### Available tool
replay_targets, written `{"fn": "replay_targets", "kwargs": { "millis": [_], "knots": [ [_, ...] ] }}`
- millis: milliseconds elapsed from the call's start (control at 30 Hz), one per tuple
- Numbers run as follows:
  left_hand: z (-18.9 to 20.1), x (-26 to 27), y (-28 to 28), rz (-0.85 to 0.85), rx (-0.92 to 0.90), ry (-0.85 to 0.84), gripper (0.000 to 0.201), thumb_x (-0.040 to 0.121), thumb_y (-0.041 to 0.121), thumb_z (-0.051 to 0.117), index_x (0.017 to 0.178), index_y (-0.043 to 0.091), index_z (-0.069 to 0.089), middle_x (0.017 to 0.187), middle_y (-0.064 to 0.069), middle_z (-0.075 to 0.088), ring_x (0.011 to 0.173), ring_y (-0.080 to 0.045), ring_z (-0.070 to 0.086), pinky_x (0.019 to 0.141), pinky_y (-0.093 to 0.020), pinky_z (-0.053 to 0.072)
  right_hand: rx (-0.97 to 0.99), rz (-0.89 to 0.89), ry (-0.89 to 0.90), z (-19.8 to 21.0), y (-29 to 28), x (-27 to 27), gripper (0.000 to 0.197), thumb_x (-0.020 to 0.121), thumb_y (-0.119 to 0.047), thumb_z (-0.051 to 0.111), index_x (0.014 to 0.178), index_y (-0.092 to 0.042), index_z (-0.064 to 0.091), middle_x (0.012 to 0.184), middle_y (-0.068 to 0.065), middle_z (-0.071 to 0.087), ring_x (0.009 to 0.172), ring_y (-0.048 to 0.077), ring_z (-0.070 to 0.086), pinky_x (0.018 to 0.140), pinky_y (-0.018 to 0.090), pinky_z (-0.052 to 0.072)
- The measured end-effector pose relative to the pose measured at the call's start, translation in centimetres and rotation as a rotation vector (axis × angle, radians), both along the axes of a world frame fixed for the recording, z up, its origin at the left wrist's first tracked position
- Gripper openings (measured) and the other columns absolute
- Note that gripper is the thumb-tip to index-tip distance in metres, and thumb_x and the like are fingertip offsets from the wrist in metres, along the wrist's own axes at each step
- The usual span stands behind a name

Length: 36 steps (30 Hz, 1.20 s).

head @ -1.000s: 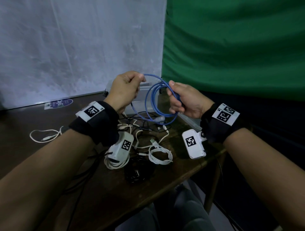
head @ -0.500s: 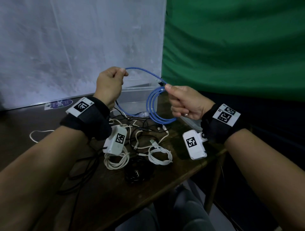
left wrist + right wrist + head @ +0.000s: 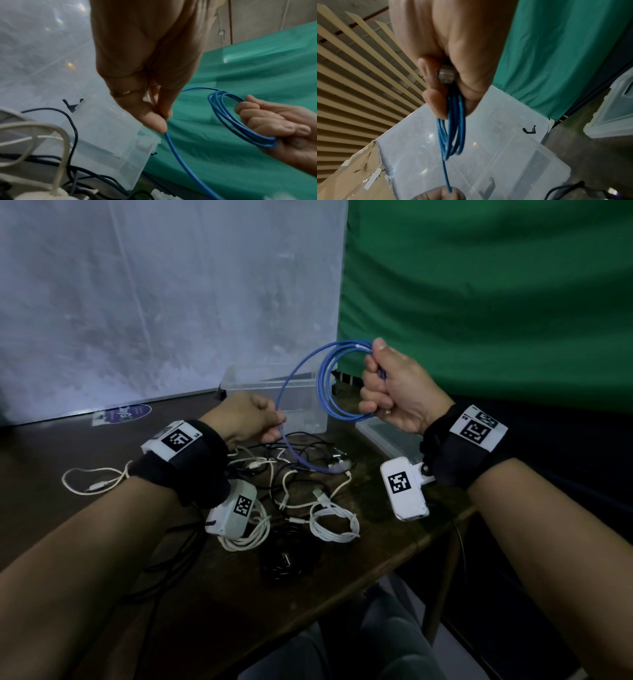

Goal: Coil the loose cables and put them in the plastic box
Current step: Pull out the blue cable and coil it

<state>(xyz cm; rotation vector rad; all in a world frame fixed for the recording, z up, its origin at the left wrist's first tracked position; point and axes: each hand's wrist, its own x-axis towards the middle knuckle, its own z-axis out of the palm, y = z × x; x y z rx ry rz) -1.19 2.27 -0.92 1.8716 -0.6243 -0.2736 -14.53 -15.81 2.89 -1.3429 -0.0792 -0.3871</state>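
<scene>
We are mid-coil: our right hand (image 3: 394, 392) grips the blue cable (image 3: 327, 385) loops, our left hand (image 3: 246, 419) pinches its tail, which we judge needs looping next.

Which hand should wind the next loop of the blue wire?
Probably the left hand. It already pinches the loose run of the blue wire, whose tail trails onto the table. The right hand has its grip full with the finished loops.
</scene>
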Motion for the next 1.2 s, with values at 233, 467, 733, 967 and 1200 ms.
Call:
{"fn": "replay_targets", "kwargs": {
  "millis": [233, 467, 733, 967, 1200],
  "knots": [
    [1.2, 0.6, 0.0, 0.159, -0.355, 0.055, 0.025, 0.094, 0.002, 0.052, 0.069, 0.004, 0.052, 0.057, -0.010, 0.060, 0.044, -0.007, 0.062, 0.054, -0.018, 0.056, -0.025, 0.045, 0.049, -0.7, 0.3, -0.2, 0.038, 0.103, -0.041, 0.029, 0.073, -0.017, 0.036, 0.052, -0.004, 0.030, 0.034, 0.006, 0.021, 0.040, 0.019, 0.033],
    [1.1, -0.2, 0.0, 0.003, -0.433, 0.192, 0.018, 0.096, 0.005, 0.048, 0.080, 0.005, 0.056, 0.058, -0.004, 0.063, 0.053, -0.007, 0.066, 0.056, -0.015, 0.055, -0.035, 0.012, 0.068, -1.0, 0.5, 0.2, 0.040, 0.102, -0.041, 0.029, 0.072, -0.017, 0.035, 0.065, -0.001, 0.032, 0.043, 0.008, 0.029, 0.039, 0.018, 0.031],
    [0.6, -2.4, -1.0, -0.187, -0.318, 0.314, 0.016, 0.096, 0.008, 0.048, 0.084, 0.001, 0.057, 0.060, -0.004, 0.068, 0.055, -0.008, 0.067, 0.054, -0.017, 0.055, -0.035, -0.039, 0.039, -1.0, 0.7, 0.8, 0.031, 0.103, -0.038, 0.030, 0.087, -0.016, 0.045, 0.066, 0.008, 0.064, 0.041, 0.013, 0.046, 0.042, 0.022, 0.040],
    [0.9, -3.4, -0.1, -0.433, 0.019, 0.261, 0.022, 0.095, 0.002, 0.044, 0.106, 0.010, 0.061, 0.096, 0.002, 0.072, 0.090, -0.005, 0.067, 0.077, -0.017, 0.050, -0.012, -0.028, 0.085, -1.0, 0.6, 0.7, 0.040, 0.100, -0.043, 0.034, 0.071, -0.017, 0.037, 0.042, -0.004, 0.032, 0.039, 0.013, 0.039, 0.050, 0.028, 0.048],
    [2.3, -2.7, -0.8, -0.231, -0.309, 0.431, 0.046, 0.100, 0.045, 0.028, 0.101, 0.015, 0.062, 0.088, -0.007, 0.068, 0.080, -0.016, 0.064, 0.080, -0.032, 0.049, -0.070, 0.048, 0.184, -1.8, 1.2, 1.0, 0.039, 0.101, -0.043, 0.032, 0.071, -0.019, 0.036, 0.042, -0.007, 0.031, 0.034, 0.007, 0.031, 0.045, 0.025, 0.048]
  ]
}}
